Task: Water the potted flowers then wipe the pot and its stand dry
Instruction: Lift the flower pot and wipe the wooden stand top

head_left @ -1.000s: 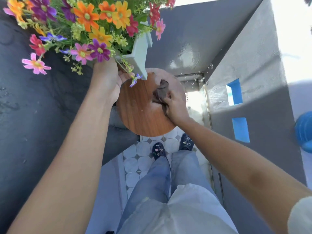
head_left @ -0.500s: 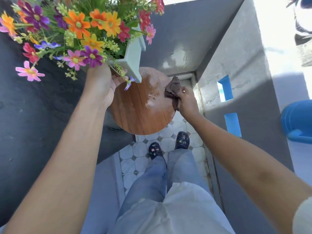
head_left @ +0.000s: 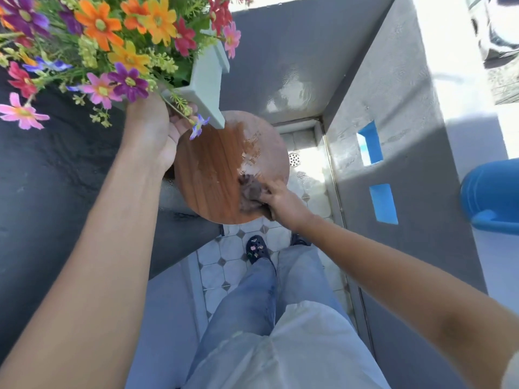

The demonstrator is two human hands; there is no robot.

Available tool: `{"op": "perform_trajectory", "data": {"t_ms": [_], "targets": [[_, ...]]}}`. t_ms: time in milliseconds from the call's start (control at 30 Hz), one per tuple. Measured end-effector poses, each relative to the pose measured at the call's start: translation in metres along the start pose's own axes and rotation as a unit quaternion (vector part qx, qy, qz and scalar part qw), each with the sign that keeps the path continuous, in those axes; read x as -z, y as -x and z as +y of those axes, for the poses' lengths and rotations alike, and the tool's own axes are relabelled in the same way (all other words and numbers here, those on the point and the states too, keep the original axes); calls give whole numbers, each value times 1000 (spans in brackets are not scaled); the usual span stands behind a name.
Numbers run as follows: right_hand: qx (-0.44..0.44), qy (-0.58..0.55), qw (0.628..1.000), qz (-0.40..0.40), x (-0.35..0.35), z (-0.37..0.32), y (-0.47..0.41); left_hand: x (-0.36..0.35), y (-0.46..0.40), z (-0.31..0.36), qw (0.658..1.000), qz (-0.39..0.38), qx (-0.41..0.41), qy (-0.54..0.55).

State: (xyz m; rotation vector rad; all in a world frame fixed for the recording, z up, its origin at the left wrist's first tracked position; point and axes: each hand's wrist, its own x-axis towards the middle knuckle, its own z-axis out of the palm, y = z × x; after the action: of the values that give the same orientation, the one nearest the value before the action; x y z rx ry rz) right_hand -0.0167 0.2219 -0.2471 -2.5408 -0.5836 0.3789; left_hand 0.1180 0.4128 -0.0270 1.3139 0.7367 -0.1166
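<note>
The left hand (head_left: 153, 130) grips the pale green flower pot (head_left: 206, 80) from below and holds it up in the upper left of the frame, off the round wooden stand (head_left: 213, 175). I think the pot is lifted so the rag can reach the wood under it. The bright flowers (head_left: 112, 37) lean out over the arm.

The right hand (head_left: 282, 203) curls its fingers around a dark brown rag (head_left: 248, 189) and presses it on the lower right part of the stand top. A pale wet patch (head_left: 252, 147) shows on the upper right of the wood (not dry yet, it seems).

In the middle of the frame, below the stand, are white floor tiles (head_left: 224, 265) and a dark shoe (head_left: 255, 248). A round floor drain (head_left: 294, 160) sits just right of the stand. A blue tub (head_left: 491, 192) is at the right edge, behind a gray wall (head_left: 393, 108). One small purple flower (head_left: 198, 127) hangs low over the wood and could get in the rag's way.
</note>
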Motion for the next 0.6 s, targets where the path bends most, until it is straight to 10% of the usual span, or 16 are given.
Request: {"op": "perform_trajectory", "data": {"t_ms": [133, 333, 467, 600], "targets": [[-258, -103, 951, 136, 44, 35, -37, 0, -2, 4, 1000, -8, -6, -3], [-288, -415, 852, 138, 73, 30, -39, 3, -2, 6, 1000, -5, 7, -11], [-377, -233, 880, 168, 52, 40, -26, 4, -3, 6, 1000, -5, 7, -21], [-268, -125, 939, 174, 37, 19, -34, 8, -9, 3, 1000, 1, 0, -19]]}}
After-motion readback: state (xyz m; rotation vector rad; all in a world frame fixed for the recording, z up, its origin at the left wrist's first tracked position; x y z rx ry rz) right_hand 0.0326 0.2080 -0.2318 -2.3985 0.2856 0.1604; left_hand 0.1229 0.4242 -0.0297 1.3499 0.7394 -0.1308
